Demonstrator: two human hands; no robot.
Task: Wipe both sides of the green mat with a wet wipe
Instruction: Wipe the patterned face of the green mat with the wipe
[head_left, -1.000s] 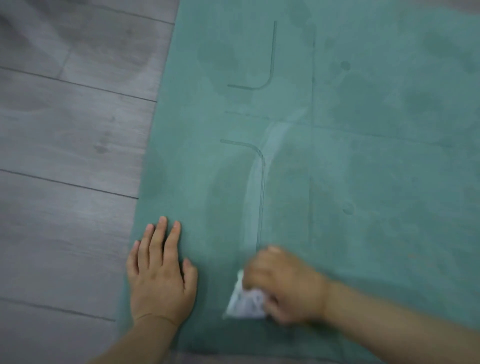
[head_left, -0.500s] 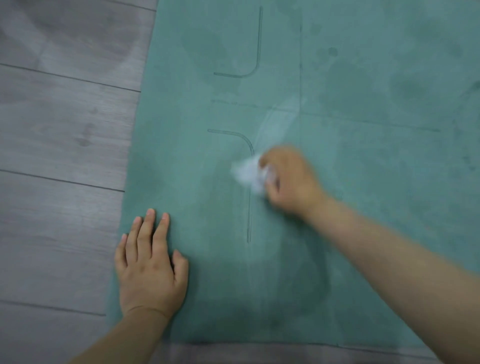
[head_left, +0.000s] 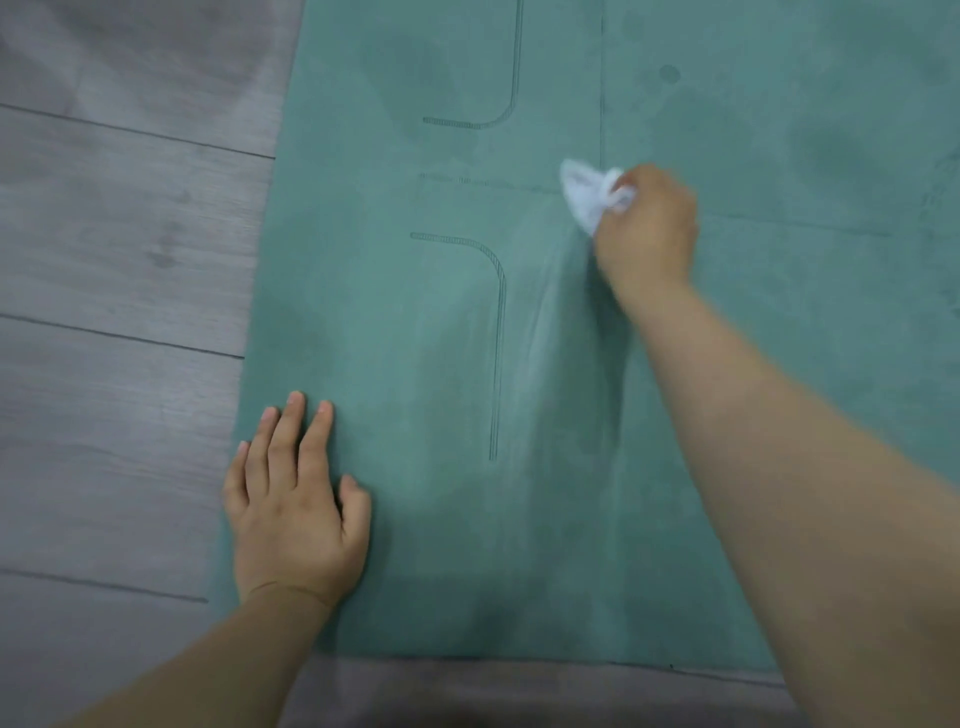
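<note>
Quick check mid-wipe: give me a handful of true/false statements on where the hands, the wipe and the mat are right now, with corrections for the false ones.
1. The right hand grips the wet wipe. True.
2. The left hand lies flat on the green mat near its left edge. True.
3. The wet wipe lies loose on the wooden floor. False: it is bunched in the right hand, on the mat.
4. The green mat is rolled up. False: it lies spread flat on the floor.
5. A pale wiped streak runs on the mat below the right hand. True.
6. The left hand holds a second wipe. False: its fingers are straight and hold nothing.
</note>
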